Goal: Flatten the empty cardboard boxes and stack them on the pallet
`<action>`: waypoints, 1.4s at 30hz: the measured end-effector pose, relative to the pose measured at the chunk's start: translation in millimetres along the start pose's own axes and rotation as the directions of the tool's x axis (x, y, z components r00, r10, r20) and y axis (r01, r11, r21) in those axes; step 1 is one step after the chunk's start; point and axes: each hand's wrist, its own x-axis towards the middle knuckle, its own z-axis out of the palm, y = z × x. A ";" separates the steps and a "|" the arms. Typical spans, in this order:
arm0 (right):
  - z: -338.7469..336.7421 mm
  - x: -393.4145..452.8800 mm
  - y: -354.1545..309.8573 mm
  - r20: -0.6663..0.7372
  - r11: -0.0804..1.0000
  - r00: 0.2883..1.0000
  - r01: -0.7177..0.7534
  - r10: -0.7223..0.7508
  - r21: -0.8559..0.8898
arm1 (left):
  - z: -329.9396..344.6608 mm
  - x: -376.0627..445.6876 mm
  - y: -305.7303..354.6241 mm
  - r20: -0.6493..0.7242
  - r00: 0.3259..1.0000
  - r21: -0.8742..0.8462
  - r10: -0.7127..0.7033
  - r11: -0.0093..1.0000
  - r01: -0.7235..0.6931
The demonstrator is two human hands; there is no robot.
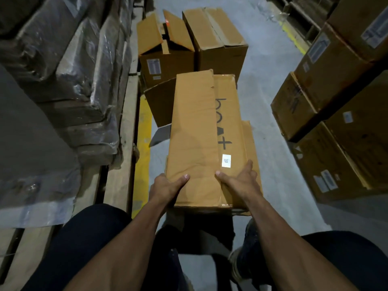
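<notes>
Both hands grip flattened box [201,133] (near end) — floor

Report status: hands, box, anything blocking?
Both hands, left hand and right hand, grip the flattened box at its near end. Two upright boxes stand ahead on the floor.

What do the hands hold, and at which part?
Both hands, left and right, hold the flattened box at its near end, thumbs on top.
</notes>
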 end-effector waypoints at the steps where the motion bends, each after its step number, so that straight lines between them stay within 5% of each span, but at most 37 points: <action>1: 0.6 -1.8 0.4 -0.009 0.999 1.000 0.001 -0.002 -0.046 | -0.6 -0.2 -1.1 0.001 1.000 -0.004 0.010 1.000 -0.010; 7: -12.5 7.8 -1.2 -0.092 0.999 0.996 0.000 0.003 0.034 | 4.9 0.1 23.8 0.016 0.993 -0.211 0.118 0.971 -0.112; 10: -11.0 14.5 5.3 -0.092 0.964 0.996 0.016 0.009 0.267 | -3.9 8.7 55.6 0.045 0.969 -0.056 0.243 0.969 -0.241; 14: 5.1 19.7 11.0 0.007 0.742 0.999 0.021 -0.035 0.670 | -25.5 -8.1 111.0 0.166 0.894 0.281 0.415 0.850 -0.447; 17: 14.9 33.5 7.1 0.132 0.652 0.984 -0.025 -0.116 0.758 | -28.6 -18.7 131.1 0.169 0.864 0.409 0.475 0.763 -0.500; 23: 29.7 47.1 -9.6 0.189 0.911 0.981 -0.105 0.031 0.399 | 35.3 -35.8 64.9 0.187 0.847 0.383 0.498 0.757 -0.529; 27: 28.1 69.0 1.3 0.112 0.917 0.992 -0.090 0.050 0.388 | 96.2 -21.9 51.4 0.346 0.771 0.331 0.535 0.699 -0.634; 31: 16.7 63.9 14.9 0.138 0.927 0.981 -0.175 0.136 0.332 | 103.5 -18.3 41.7 0.597 0.712 0.427 0.369 0.605 -0.672; 33: 13.9 61.8 21.8 0.103 0.946 0.970 -0.238 0.220 0.220 | 93.0 -12.9 19.1 0.680 0.688 0.537 0.254 0.467 -0.703; 36: 11.9 59.5 33.9 -0.049 0.969 0.971 -0.231 0.236 0.088 | 73.5 2.9 -13.0 0.668 0.706 0.647 0.234 0.287 -0.707; 42: 14.7 67.0 52.7 -0.214 0.978 0.955 -0.207 0.205 0.012 | 52.8 24.7 -5.9 0.645 0.735 0.686 0.207 0.266 -0.677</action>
